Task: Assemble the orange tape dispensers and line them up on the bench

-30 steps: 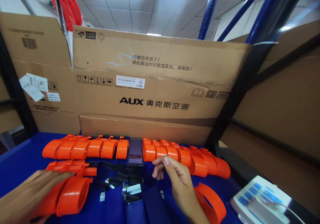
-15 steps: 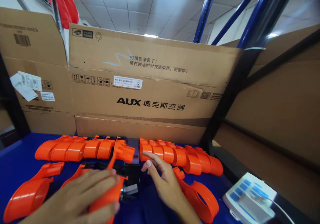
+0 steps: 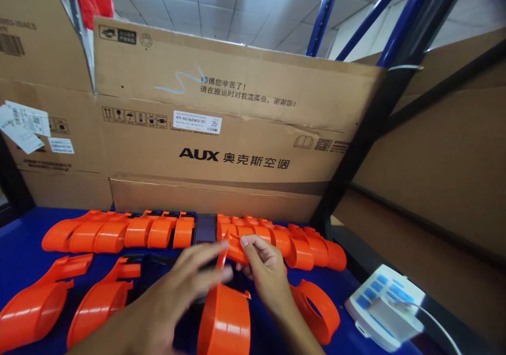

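Observation:
My right hand (image 3: 266, 268) pinches the upper tab of an orange plastic tape dispenser (image 3: 225, 318) between thumb and fingers. The dispenser's wide curved band hangs below, toward me. Just left of its thin neck, my left hand (image 3: 177, 286) is blurred, its fingers stretched out; whether they touch the neck is unclear. Beyond my left forearm lie two similar dispensers, one nearer (image 3: 97, 310) and one at the far left (image 3: 33, 310). Another dispenser (image 3: 318, 313) rests right of my right wrist. Dark items behind my hands are mostly hidden.
Several orange dispensers form a row (image 3: 114, 233) at the back left and another (image 3: 300, 252) at the back right, with a dark flat phone-like object (image 3: 205, 229) between. A white device with blue keys (image 3: 385, 307) and a cable stands right. A cardboard wall (image 3: 237, 133) closes the back.
The held dispenser has moved right and its tab is now in my right hand, which was empty. My left hand has loosened from its band and moved up and right. The view shifted slightly.

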The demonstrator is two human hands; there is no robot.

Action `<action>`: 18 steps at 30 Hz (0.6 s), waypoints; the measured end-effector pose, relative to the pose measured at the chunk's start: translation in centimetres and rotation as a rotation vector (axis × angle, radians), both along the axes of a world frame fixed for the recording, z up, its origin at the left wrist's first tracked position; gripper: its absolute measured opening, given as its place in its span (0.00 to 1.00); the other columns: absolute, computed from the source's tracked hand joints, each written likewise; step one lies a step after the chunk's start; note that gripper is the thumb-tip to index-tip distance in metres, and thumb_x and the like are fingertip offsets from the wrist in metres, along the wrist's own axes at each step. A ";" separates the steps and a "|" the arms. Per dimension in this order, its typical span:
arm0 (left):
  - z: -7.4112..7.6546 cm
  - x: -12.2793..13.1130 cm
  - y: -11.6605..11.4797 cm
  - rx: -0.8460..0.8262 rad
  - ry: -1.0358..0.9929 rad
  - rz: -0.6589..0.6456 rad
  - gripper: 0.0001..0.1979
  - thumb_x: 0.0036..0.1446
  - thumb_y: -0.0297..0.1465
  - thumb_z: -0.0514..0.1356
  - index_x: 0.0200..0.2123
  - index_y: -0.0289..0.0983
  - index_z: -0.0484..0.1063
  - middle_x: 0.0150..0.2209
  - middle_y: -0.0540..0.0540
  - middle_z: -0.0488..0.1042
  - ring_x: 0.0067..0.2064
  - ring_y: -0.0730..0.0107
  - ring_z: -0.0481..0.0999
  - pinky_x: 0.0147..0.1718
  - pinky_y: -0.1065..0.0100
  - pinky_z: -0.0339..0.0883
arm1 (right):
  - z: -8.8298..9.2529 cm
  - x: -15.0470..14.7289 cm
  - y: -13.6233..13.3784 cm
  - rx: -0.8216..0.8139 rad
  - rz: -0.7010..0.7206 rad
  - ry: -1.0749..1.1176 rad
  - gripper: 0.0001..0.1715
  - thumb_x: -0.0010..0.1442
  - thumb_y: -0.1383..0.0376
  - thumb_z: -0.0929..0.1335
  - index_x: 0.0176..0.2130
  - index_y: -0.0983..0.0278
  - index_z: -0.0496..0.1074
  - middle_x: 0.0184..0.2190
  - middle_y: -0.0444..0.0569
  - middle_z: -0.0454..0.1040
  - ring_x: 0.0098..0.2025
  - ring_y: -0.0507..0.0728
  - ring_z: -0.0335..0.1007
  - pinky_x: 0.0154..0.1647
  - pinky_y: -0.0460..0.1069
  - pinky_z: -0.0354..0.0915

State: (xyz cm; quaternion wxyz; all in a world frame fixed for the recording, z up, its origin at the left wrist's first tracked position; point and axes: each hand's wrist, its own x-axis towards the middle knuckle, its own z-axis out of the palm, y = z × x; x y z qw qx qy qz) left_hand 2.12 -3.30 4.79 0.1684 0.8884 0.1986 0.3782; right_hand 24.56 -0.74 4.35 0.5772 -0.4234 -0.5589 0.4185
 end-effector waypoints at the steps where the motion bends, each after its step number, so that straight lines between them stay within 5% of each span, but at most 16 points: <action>1: -0.3 0.4 0.6 -0.147 -0.147 0.063 0.33 0.66 0.50 0.53 0.70 0.50 0.54 0.71 0.37 0.57 0.66 0.41 0.64 0.60 0.41 0.64 | -0.1 -0.1 0.0 0.010 -0.013 -0.004 0.23 0.61 0.46 0.70 0.32 0.63 0.73 0.18 0.41 0.69 0.17 0.49 0.56 0.16 0.44 0.49; 4: -1.3 2.1 2.0 -0.657 -0.405 0.091 0.31 0.66 0.46 0.56 0.69 0.49 0.55 0.58 0.37 0.74 0.46 0.55 0.81 0.47 0.51 0.75 | -0.6 -0.5 0.2 0.051 -0.042 -0.047 0.22 0.63 0.47 0.69 0.33 0.63 0.74 0.21 0.42 0.71 0.21 0.51 0.63 0.20 0.45 0.57; 7: -2.1 3.3 2.3 -0.957 -0.522 -0.001 0.32 0.58 0.38 0.67 0.64 0.44 0.65 0.49 0.40 0.80 0.43 0.58 0.81 0.44 0.57 0.75 | -1.2 -0.8 0.2 0.104 -0.015 -0.157 0.21 0.66 0.49 0.67 0.36 0.64 0.74 0.25 0.45 0.74 0.27 0.54 0.70 0.28 0.47 0.65; 13: -2.7 1.7 2.2 -1.095 -0.985 0.290 0.17 0.50 0.40 0.72 0.40 0.38 0.76 0.21 0.53 0.76 0.18 0.76 0.70 0.19 0.74 0.63 | -0.6 -0.3 -0.4 0.298 0.015 -0.757 0.13 0.71 0.60 0.63 0.44 0.61 0.75 0.42 0.52 0.77 0.46 0.61 0.70 0.49 0.55 0.65; 18: -3.0 0.9 2.7 -1.099 -1.101 0.345 0.17 0.47 0.43 0.71 0.30 0.40 0.70 0.16 0.57 0.70 0.16 0.75 0.68 0.18 0.74 0.62 | -0.4 -0.2 -1.0 0.367 0.142 -1.196 0.05 0.64 0.62 0.70 0.40 0.60 0.77 0.48 0.53 0.71 0.54 0.65 0.62 0.55 0.59 0.60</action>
